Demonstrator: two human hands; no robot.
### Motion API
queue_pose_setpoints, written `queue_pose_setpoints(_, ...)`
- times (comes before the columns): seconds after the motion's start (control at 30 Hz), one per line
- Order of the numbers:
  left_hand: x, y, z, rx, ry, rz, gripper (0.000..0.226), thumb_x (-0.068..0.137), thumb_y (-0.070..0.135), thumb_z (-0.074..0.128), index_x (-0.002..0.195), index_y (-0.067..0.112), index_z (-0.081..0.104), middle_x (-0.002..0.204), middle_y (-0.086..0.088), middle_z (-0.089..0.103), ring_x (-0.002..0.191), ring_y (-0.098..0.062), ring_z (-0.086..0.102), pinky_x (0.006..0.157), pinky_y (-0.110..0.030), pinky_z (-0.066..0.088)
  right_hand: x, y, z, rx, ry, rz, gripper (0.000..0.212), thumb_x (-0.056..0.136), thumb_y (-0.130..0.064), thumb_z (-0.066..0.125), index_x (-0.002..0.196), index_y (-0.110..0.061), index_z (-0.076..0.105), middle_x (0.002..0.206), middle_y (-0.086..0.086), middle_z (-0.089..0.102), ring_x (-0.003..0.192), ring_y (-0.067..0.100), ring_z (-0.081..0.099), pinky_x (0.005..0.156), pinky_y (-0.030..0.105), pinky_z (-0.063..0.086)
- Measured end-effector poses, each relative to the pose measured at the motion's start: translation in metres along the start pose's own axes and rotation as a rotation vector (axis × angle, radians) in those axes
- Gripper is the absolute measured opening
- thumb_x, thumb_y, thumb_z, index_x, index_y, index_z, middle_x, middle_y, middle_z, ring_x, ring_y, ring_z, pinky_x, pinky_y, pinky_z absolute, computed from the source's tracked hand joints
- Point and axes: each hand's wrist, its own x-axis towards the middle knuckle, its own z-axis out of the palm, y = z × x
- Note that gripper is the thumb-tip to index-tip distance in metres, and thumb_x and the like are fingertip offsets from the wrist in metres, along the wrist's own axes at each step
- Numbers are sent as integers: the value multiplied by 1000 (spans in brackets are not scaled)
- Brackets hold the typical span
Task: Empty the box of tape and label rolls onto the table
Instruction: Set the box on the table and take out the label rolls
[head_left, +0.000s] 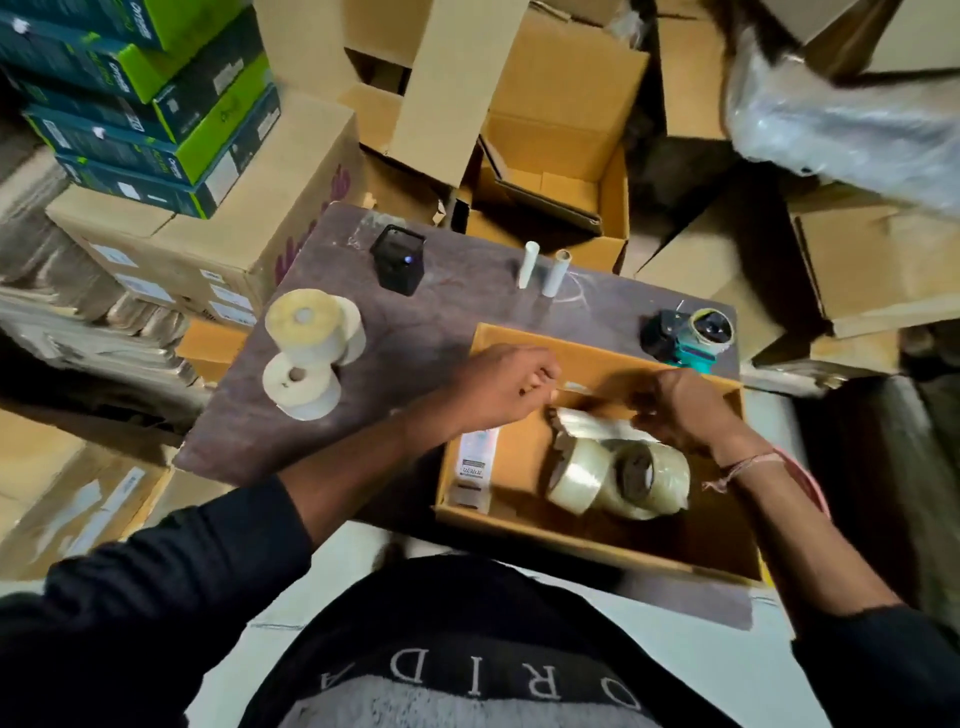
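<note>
head view, stock on hand at this moment.

item: clear packing tape rolls (621, 480), at least two lying on their sides and touching, in the open cardboard box (524, 519) at the near right of the tabletop (415, 332). a further roll or loose length of clear tape sits just behind them under the right hand; blur hides which. likely handling: moderately heavy for their size, stiff on a card core, glossy outer wrap that may slip. best held with fingers through the core and thumb on the outer face, or pinched across the width.

item: label rolls (306, 353), three, pale, standing close together on the tabletop well left of the box. already out. likely light, with soft edges that dent.

item: flat printed packet (475, 467), against the box's left inner wall. thin, likely light; lift by an edge.

left hand (501, 387): over the box's far left rim, fingers curled nearly closed, apparently pinching something small and pale; cannot tell what.

right hand (675, 410): inside the box, fingers bent down onto the rear tape, appears to be gripping it.

other: tape dispenser (685, 338), black device (400, 262), two white tubes (540, 270).
</note>
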Motion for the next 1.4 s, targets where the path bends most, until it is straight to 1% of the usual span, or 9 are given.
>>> queue_pose_setpoints(0.1, 17, -7, 19, 215, -233, -93, 33, 91, 32, 66, 123, 27, 67, 127, 2, 70, 119, -21, 64, 99, -45, 53, -7, 9, 25, -496, -113, -99, 57, 83, -39, 74, 130, -10, 60, 125, 12, 67, 109, 33, 66, 93, 37, 53)
queue_pose_setpoints(0.3, 31, -14, 36, 356, -285, -214, 44, 91, 27, 70, 134, 30, 59, 137, 2, 63, 128, -22, 58, 101, -40, 50, 3, -13, 54, -537, -5, -229, 29, 107, -25, 39, 118, -16, 63, 113, 8, 71, 97, 31, 69, 85, 39, 53)
queue_pose_setpoints(0.6, 33, -18, 38, 311, -316, -304, 50, 92, 28, 73, 139, 24, 57, 137, -2, 62, 126, -26, 59, 102, -42, 51, 18, -8, 61, -492, -59, -209, 29, 104, -23, 41, 101, -16, 69, 102, 9, 72, 90, 28, 69, 75, 34, 49)
queue_pose_setpoints(0.73, 35, -14, 33, 276, -327, -304, 51, 89, 28, 77, 135, 20, 59, 129, -3, 66, 118, -25, 63, 91, -38, 52, 19, -17, 52, -496, 14, -240, 26, 96, -17, 53, 115, -21, 70, 101, 6, 74, 88, 28, 70, 76, 32, 52)
queue_pose_setpoints(0.8, 36, -14, 29, 271, -335, -300, 50, 86, 31, 79, 130, 18, 60, 125, -3, 67, 114, -24, 64, 84, -34, 49, 18, -18, 43, -368, 71, -244, 28, 94, -14, 59, 120, -16, 69, 104, 9, 74, 89, 29, 70, 77, 32, 53)
queue_pose_setpoints(0.9, 36, -15, 20, 177, -311, -317, 63, 80, 36, 84, 135, 20, 57, 131, -2, 66, 117, -22, 62, 93, -40, 53, 13, -16, 28, 6, 142, -202, 16, 92, -17, 66, 105, -16, 75, 90, 4, 76, 78, 21, 71, 68, 31, 52)
queue_pose_setpoints(1.07, 31, -5, 0, -402, -93, -317, 40, 80, 16, 87, 113, 9, 66, 105, -2, 77, 96, -13, 75, 91, -37, 62, -9, -27, 6, 775, 60, -13, 26, 86, -14, 77, 111, -9, 73, 104, -1, 78, 87, 10, 76, 66, 22, 60)
queue_pose_setpoints(1.27, 31, -4, -11, -505, 63, -319, 20, 92, 7, 74, 107, -2, 65, 97, -13, 76, 85, -19, 76, 72, -32, 64, -7, -47, 3, 947, 50, -28, 30, 84, -9, 79, 113, -5, 72, 104, 4, 79, 94, 23, 77, 77, 38, 63)
queue_pose_setpoints(1.4, 28, -5, -25, -433, 151, -311, 11, 94, 3, 69, 102, -2, 63, 91, -7, 74, 80, -17, 76, 70, -40, 66, 0, -66, 4, 965, 69, -10, 32, 80, -8, 82, 111, -6, 73, 102, 2, 79, 92, 20, 77, 74, 36, 63)
